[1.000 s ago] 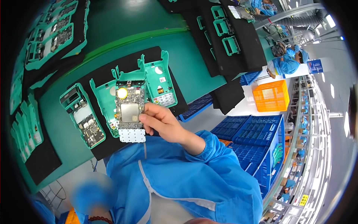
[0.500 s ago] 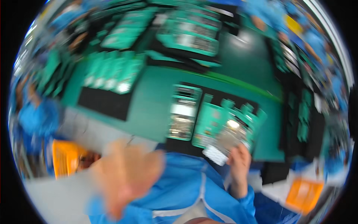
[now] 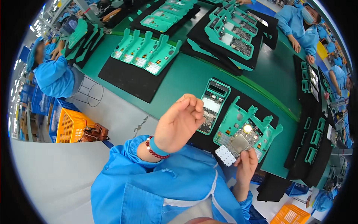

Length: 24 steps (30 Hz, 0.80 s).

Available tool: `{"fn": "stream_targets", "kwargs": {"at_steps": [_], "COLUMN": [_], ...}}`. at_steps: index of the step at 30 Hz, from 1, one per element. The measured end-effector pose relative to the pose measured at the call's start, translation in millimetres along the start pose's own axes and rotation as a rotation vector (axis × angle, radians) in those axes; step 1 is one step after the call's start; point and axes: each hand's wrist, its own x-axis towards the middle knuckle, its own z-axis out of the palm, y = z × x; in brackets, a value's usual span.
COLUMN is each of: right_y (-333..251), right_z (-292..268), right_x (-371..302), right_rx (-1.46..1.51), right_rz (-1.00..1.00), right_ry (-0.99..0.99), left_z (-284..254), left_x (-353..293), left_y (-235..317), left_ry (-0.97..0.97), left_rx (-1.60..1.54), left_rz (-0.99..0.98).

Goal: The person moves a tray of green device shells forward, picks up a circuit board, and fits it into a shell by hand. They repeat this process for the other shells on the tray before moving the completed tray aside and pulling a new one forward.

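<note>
My left hand (image 3: 181, 123) is raised over the table edge, palm towards me and fingers loosely half curled. Nothing shows in it. Between thumb and fingers my right hand (image 3: 247, 164) grips the lower edge of a circuit board (image 3: 239, 143). This board has a square metal shield, a bright round spot and a white dotted sheet (image 3: 226, 155) at its lower left. It is tilted over green plastic housings (image 3: 228, 125) standing side by side on a black mat. Beside my left hand lies a green housing fitted with a board (image 3: 212, 105).
More green housings (image 3: 158, 56) stand on a black mat (image 3: 130, 80) to the left. Fitted housings (image 3: 235, 35) lie on stacked black mats at the back. Co-workers (image 3: 300, 24) sit across and at left (image 3: 56, 74). An orange crate (image 3: 72, 125) stands at lower left.
My left hand has moved right and upward, from the table's near side to beside the fitted housing. My head view has shifted. The right hand still holds the circuit board over the housings.
</note>
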Motion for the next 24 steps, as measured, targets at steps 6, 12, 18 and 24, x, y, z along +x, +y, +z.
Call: {"fn": "stream_targets", "kwargs": {"at_steps": [6, 12, 18, 24], "right_y": [-4, 0, -14, -12], "right_z": [6, 2, 12, 12], "right_x": [-3, -1, -5, -8], "right_rx": [-0.008, -0.015, -0.073, -0.069], "right_rz": [-0.002, -0.010, -0.039, -0.066], "right_ry": [-0.041, -0.100, -0.049, -0.008], "left_z": [-6, -7, -9, -23], "left_x": [3, -2, 0, -8], "left_y": [-4, -9, -14, -40], "left_ry": [-0.053, -0.079, -0.096, -0.128], "left_rx": [0.003, 0.020, 0.156, 0.574], "left_rz": [-0.045, -0.035, 0.002, 0.073]}}
